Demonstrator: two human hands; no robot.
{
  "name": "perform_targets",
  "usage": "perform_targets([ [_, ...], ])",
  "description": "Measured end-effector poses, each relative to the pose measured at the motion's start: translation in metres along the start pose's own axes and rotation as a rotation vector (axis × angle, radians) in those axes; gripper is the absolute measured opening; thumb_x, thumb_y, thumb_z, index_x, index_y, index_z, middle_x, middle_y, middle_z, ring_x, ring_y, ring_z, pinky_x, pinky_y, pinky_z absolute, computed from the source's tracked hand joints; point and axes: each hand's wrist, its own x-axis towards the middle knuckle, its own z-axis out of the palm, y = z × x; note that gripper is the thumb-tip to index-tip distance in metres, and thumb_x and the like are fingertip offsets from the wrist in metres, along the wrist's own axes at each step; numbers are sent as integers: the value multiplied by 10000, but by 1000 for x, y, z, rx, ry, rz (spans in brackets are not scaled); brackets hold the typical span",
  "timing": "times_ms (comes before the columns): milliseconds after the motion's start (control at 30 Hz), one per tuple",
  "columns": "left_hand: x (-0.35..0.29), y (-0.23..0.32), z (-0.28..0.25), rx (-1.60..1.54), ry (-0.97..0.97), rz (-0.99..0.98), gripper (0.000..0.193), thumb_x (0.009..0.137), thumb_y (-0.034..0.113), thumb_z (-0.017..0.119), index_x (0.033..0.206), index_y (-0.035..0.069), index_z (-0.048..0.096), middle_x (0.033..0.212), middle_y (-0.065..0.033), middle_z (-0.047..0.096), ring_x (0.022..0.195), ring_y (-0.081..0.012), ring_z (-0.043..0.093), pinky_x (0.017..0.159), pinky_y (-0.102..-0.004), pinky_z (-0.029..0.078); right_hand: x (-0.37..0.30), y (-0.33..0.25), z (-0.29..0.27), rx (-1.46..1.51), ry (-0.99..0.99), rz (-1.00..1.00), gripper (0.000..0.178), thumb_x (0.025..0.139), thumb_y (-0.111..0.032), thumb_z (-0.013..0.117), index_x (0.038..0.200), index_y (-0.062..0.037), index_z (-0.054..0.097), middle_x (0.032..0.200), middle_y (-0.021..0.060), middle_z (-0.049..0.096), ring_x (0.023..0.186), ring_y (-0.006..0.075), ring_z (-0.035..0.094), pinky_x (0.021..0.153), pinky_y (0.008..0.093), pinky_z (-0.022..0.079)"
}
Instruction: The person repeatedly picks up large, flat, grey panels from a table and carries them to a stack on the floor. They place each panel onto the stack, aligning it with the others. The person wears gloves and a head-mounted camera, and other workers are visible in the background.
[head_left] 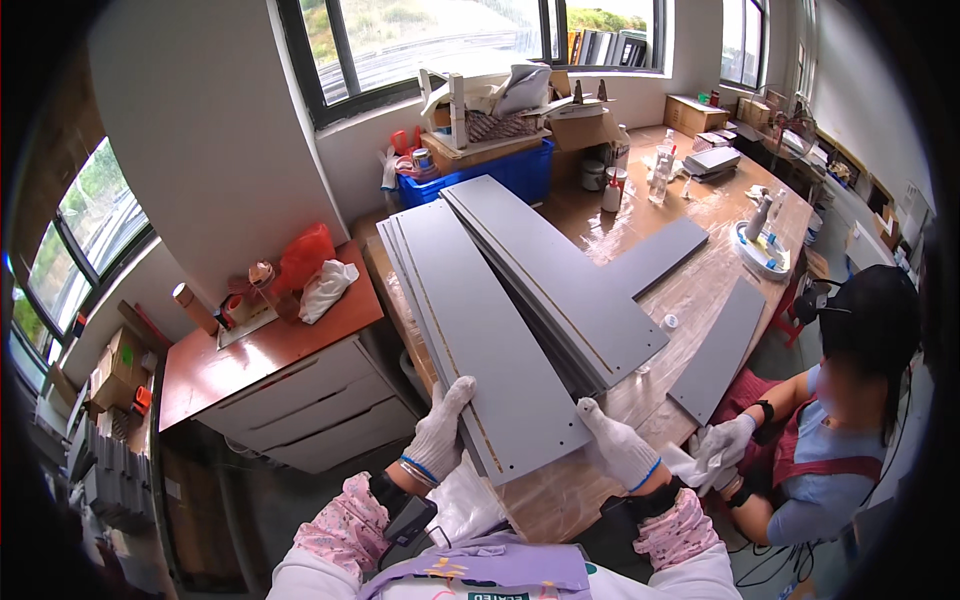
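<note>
Two gloved hands are at the near end of the upper grey panel, which tops the left stack on the tabletop. The left hand is clamped on the panel's left edge, thumb laid over the top face; its fingers pass out of sight below. The right hand is closed against the right edge beside the near corner, thumb raised along that edge; its fingertips are hidden.

Handling assessment: the panel appears stiff and flat, probably moderately heavy for its length, with a smooth face that may slide on the one beneath. Corners and coated edges are judged liable to chip or scratch. Hold is best taken on both long edges, thumbs above and fingers beneath; the length beyond the hands would make the far end inclined to dip.

Position: the panel's near end sits between the hands, and the remainder runs far and left of them. A yellowish strip follows its left side. A second grey stack fans out just right of it. Further right, an angled grey board lies near a seated co-worker, also gloved.
</note>
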Motion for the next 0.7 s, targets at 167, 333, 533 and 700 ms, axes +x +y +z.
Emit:
perform_targets([
  [167,-31,-9,-15,-21,-83,-76,608,915,365,570,1393,130,276,1245,-87,448,1148,-183,488,953,-359,451,-10,-30,17,45,-402,-39,595,952,-428,505,1373,-16,414,1243,87,537,1093,120,516,910,252,432],
  [333,-64,-10,-10,111,-90,-100,692,892,392,578,1431,82,274,1310,-115,466,1200,-224,486,1022,-399,410,9,-29,31,146,-475,110,528,964,-360,492,1403,-88,378,1284,86,500,1140,138,498,944,289,436],
  [533,-78,-4,-7,125,-57,-152,680,907,429,560,1412,51,306,1305,-126,468,1199,-210,483,1017,-371,408,-3,-38,49,293,-371,110,464,947,-361,535,1272,-32,508,1166,79,584,1049,170,577,888,300,488],
  [700,-85,-12,-14,135,22,-111,634,911,451,554,1356,33,382,1279,-125,492,1166,-194,509,987,-344,433,-9,-26,60,335,-384,111,464,943,-348,535,1288,-42,479,1167,88,573,1042,174,568,881,302,483],
])
